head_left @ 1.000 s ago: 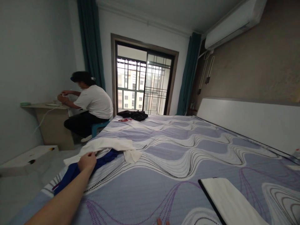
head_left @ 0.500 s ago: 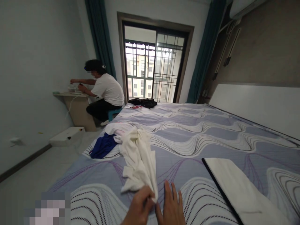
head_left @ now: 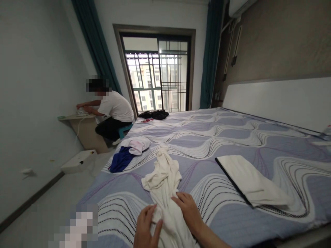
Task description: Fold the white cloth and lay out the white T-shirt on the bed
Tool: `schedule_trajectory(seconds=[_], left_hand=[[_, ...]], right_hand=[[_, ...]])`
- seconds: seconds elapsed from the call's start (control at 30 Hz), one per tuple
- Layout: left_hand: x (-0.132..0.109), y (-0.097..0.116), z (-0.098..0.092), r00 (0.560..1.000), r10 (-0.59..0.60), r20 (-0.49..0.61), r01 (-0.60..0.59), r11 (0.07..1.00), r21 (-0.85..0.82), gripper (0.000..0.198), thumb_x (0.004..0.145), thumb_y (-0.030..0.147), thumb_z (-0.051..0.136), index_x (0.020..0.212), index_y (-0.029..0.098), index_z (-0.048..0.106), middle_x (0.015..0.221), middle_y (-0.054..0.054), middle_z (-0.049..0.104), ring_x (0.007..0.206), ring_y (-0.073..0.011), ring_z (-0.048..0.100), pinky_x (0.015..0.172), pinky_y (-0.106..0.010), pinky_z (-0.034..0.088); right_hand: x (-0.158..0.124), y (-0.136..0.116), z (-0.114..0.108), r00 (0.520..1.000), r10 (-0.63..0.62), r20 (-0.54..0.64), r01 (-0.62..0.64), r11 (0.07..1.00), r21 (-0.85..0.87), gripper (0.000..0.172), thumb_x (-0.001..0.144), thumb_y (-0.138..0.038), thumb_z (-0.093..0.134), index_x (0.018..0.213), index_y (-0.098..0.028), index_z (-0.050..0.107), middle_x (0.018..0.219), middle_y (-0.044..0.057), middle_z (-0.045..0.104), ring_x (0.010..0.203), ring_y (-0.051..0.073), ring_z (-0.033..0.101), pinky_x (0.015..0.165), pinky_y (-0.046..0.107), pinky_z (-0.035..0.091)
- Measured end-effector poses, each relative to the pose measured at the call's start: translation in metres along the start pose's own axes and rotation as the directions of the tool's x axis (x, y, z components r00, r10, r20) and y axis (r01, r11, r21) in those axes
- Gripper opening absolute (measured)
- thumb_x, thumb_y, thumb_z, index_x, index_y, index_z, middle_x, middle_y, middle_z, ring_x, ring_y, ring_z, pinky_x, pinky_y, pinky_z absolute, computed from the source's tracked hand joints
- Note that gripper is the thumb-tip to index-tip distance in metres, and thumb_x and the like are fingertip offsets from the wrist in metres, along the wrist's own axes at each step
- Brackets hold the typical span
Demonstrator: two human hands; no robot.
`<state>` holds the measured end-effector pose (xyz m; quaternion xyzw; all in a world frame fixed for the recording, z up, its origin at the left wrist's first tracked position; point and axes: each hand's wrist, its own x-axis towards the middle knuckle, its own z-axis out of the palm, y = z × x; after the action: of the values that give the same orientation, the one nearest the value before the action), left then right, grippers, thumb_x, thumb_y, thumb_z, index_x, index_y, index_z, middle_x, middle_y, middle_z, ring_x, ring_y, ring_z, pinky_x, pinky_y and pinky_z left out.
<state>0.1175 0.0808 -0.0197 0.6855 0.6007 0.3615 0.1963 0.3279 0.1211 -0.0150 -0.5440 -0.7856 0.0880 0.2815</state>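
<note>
A crumpled cream-white garment lies stretched lengthwise toward me on the patterned bed sheet. At its near left side is my left hand, thumb and fingers apart, with a loose fold of the cloth between them. My right hand rests on the garment's right edge, its fingers stretched out over the cloth. The near end of the garment runs out of the bottom of the view. Its exact kind is hard to make out in the folds.
A folded off-white cloth item with a dark edge lies to the right. Blue clothing and a pale pink-white one lie bunched at the left. Black items are at the bed's far end. A person sits at a small table.
The garment now reaches farther toward me and lies apart from the blue and pink clothes. My left hand has loosened its pinch. My right hand has moved from the sheet onto the garment.
</note>
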Motion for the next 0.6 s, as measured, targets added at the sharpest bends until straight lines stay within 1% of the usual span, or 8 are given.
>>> schedule_trajectory(seconds=[0.07, 0.17, 0.27, 0.33, 0.4, 0.43, 0.5, 0.6], left_hand=[[0.009, -0.003, 0.000, 0.989, -0.092, -0.113, 0.089, 0.995, -0.035, 0.056, 0.083, 0.053, 0.048, 0.128, 0.021, 0.056, 0.129, -0.014, 0.060, 0.126, -0.0301, 0.052, 0.114, -0.052, 0.035], [0.010, 0.001, 0.004, 0.980, -0.192, -0.058, 0.175, 0.959, -0.221, 0.064, 0.084, 0.053, 0.047, 0.135, 0.016, 0.048, 0.140, -0.014, 0.054, 0.134, -0.0273, 0.046, 0.116, -0.048, 0.033], [-0.003, 0.012, 0.008, 0.958, -0.285, -0.019, 0.259, 0.896, -0.361, 0.064, 0.084, 0.052, 0.048, 0.136, 0.015, 0.046, 0.145, -0.012, 0.051, 0.138, -0.0246, 0.041, 0.118, -0.043, 0.029], [-0.013, 0.021, 0.008, 0.950, -0.312, -0.014, 0.283, 0.878, -0.386, 0.061, 0.084, 0.051, 0.049, 0.133, 0.014, 0.050, 0.142, -0.013, 0.054, 0.137, -0.0247, 0.043, 0.117, -0.042, 0.031], [-0.022, 0.029, 0.002, 0.959, -0.284, 0.014, 0.268, 0.884, -0.383, 0.055, 0.082, 0.049, 0.052, 0.126, 0.015, 0.056, 0.134, -0.012, 0.061, 0.130, -0.0254, 0.051, 0.113, -0.042, 0.037], [-0.026, 0.032, -0.002, 0.965, -0.260, 0.035, 0.253, 0.891, -0.378, 0.051, 0.082, 0.048, 0.053, 0.121, 0.016, 0.059, 0.129, -0.011, 0.065, 0.125, -0.0256, 0.056, 0.110, -0.041, 0.041], [-0.033, 0.034, -0.013, 0.974, -0.220, 0.060, 0.227, 0.906, -0.357, 0.042, 0.080, 0.045, 0.055, 0.110, 0.018, 0.065, 0.117, -0.009, 0.071, 0.113, -0.0256, 0.063, 0.103, -0.039, 0.047], [-0.046, 0.025, -0.029, 0.975, -0.213, 0.063, 0.222, 0.922, -0.316, 0.031, 0.076, 0.040, 0.054, 0.096, 0.022, 0.068, 0.099, -0.004, 0.075, 0.099, -0.0245, 0.067, 0.092, -0.034, 0.052]], right_hand=[[-0.015, -0.010, 0.013, 0.999, -0.048, -0.019, 0.050, 0.984, 0.171, 0.034, 0.092, -0.017, 0.053, 0.120, -0.033, 0.066, 0.123, 0.002, 0.066, 0.115, 0.019, 0.056, 0.102, 0.035, 0.042], [-0.036, -0.031, 0.035, 0.996, -0.084, -0.031, 0.086, 0.804, 0.588, 0.028, 0.086, -0.030, 0.062, 0.113, -0.030, 0.070, 0.121, 0.005, 0.066, 0.113, 0.023, 0.058, 0.097, 0.035, 0.045], [-0.043, -0.053, 0.040, 0.989, 0.137, 0.048, -0.093, 0.350, 0.932, 0.029, 0.073, -0.043, 0.071, 0.095, -0.024, 0.074, 0.108, 0.006, 0.071, 0.104, 0.026, 0.064, 0.089, 0.036, 0.050], [-0.042, -0.063, 0.028, 0.924, 0.272, 0.267, -0.274, -0.012, 0.962, 0.036, 0.071, -0.051, 0.068, 0.090, -0.021, 0.072, 0.097, 0.007, 0.074, 0.097, 0.028, 0.067, 0.086, 0.039, 0.052], [-0.041, -0.066, 0.006, 0.846, 0.216, 0.487, -0.428, -0.268, 0.863, 0.044, 0.074, -0.054, 0.063, 0.096, -0.017, 0.072, 0.092, 0.010, 0.075, 0.094, 0.030, 0.068, 0.087, 0.044, 0.052], [-0.041, -0.064, -0.006, 0.817, 0.150, 0.556, -0.487, -0.337, 0.806, 0.046, 0.075, -0.052, 0.063, 0.100, -0.014, 0.071, 0.092, 0.012, 0.075, 0.095, 0.031, 0.068, 0.089, 0.045, 0.051], [-0.043, -0.053, -0.031, 0.784, 0.040, 0.620, -0.562, -0.378, 0.735, 0.046, 0.073, -0.040, 0.068, 0.108, -0.010, 0.069, 0.093, 0.015, 0.075, 0.096, 0.032, 0.069, 0.092, 0.047, 0.049], [-0.046, -0.022, -0.061, 0.779, 0.067, 0.624, -0.562, -0.367, 0.741, 0.052, 0.065, -0.026, 0.073, 0.113, -0.007, 0.067, 0.096, 0.016, 0.075, 0.098, 0.033, 0.069, 0.095, 0.047, 0.047]])
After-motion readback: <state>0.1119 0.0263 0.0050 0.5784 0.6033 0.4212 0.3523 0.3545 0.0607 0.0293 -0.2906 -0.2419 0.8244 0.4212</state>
